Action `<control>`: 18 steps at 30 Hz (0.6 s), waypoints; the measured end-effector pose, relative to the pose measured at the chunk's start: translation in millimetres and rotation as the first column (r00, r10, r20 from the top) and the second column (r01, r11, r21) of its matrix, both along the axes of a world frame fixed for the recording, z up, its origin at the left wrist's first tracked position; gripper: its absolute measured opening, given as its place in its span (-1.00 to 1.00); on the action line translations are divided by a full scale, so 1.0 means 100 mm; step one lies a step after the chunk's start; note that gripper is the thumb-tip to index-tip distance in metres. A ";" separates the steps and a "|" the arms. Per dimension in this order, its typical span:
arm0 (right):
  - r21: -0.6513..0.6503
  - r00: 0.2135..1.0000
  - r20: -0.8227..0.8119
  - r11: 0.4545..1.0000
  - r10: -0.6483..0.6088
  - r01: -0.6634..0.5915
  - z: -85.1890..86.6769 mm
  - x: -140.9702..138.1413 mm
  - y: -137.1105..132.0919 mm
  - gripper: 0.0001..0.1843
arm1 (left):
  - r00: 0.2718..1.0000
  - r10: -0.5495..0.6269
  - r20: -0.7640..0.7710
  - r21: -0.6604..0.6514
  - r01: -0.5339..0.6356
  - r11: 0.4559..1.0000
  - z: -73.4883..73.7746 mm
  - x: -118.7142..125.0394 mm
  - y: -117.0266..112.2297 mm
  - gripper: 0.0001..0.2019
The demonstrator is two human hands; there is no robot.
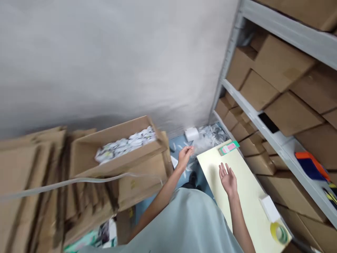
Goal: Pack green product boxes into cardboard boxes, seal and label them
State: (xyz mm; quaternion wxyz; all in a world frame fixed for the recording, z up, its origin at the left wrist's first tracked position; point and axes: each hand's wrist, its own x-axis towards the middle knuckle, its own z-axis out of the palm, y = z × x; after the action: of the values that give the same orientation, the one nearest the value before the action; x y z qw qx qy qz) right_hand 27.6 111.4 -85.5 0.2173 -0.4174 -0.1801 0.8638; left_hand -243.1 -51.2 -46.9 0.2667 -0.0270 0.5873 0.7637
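My left hand (185, 155) reaches out past the near corner of a pale yellow board (247, 196), its fingers pinched on a small clear plastic strip (192, 144). My right hand (228, 178) hovers over the board with its palm up, fingers spread and nothing in it. A small pink and green packet (228, 148) lies at the board's far end. A white box (269, 208) and a roll of clear tape (279, 233) rest near the board's close end.
An open cardboard box (116, 154) of white packets sits on stacked flat cartons (39, 182) at left. Metal shelving (265, 123) packed with brown boxes fills the right. White scraps (210, 138) and a small white box (191, 134) lie on the blue floor by the wall.
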 end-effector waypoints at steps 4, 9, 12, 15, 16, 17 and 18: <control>-0.001 0.968 -0.100 0.973 0.231 -0.232 0.19 -0.31 -0.13 -0.56 | 0.972 0.197 -0.131 -0.020 -0.201 0.979 0.26 0.15 -0.84 -0.49; -0.040 0.854 -0.189 0.866 0.484 -0.499 0.41 -0.75 -0.64 -0.58 | 0.886 0.393 -0.248 -0.105 -0.428 0.898 0.49 0.73 -1.87 -0.52; -0.042 0.756 -0.236 0.771 0.610 -0.635 0.52 -0.89 -1.08 -0.59 | 0.813 0.508 -0.284 -0.133 -0.558 0.819 0.61 1.08 -2.40 -0.52; -0.029 0.639 -0.277 0.659 0.717 -0.752 0.62 -0.96 -1.54 -0.58 | 0.726 0.618 -0.303 -0.128 -0.673 0.728 0.74 1.37 -2.86 -0.51; -0.026 0.605 -0.286 0.625 0.743 -0.780 0.66 -0.97 -1.69 -0.58 | 0.694 0.652 -0.307 -0.119 -0.707 0.697 0.78 1.46 -3.00 -0.50; -0.024 0.573 -0.293 0.594 0.765 -0.804 0.70 -0.99 -1.83 -0.57 | 0.660 0.683 -0.311 -0.109 -0.739 0.665 0.82 1.53 -3.14 -0.49; -0.020 0.545 -0.298 0.565 0.784 -0.825 0.74 -1.00 -1.96 -0.57 | 0.627 0.711 -0.317 -0.097 -0.767 0.634 0.86 1.60 -3.28 -0.49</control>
State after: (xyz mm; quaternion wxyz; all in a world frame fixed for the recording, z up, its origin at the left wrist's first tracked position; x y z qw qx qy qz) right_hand -72.5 -84.8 -11.2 -0.2166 -0.1887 -0.2532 0.9238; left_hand -83.4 -379.0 39.0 -0.1533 -0.2011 0.6335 0.7312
